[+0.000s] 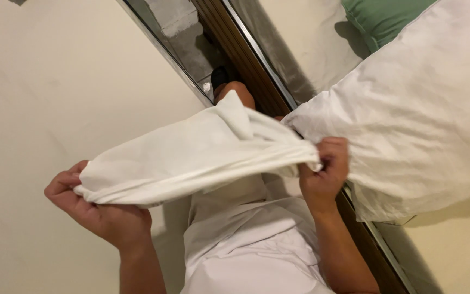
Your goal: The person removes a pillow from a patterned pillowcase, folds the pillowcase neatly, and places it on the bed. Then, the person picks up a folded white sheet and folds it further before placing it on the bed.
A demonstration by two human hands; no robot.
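Observation:
A white pillowcase (191, 155) is stretched between both my hands at the middle of the view. My left hand (91, 209) grips its bunched edge at the lower left. My right hand (325, 169) grips the other side of that edge, right against the corner of a large white pillow (414, 114) that fills the right side. The pillow's corner meets the pillowcase opening by my right fingers. Part of the pillowcase drapes over my raised knee (237, 92).
A green cushion (382, 19) lies at the top right behind the pillow. A dark wooden and metal sliding-door track (251, 60) runs diagonally across the pale floor (55, 81). My white clothing (246, 245) shows below.

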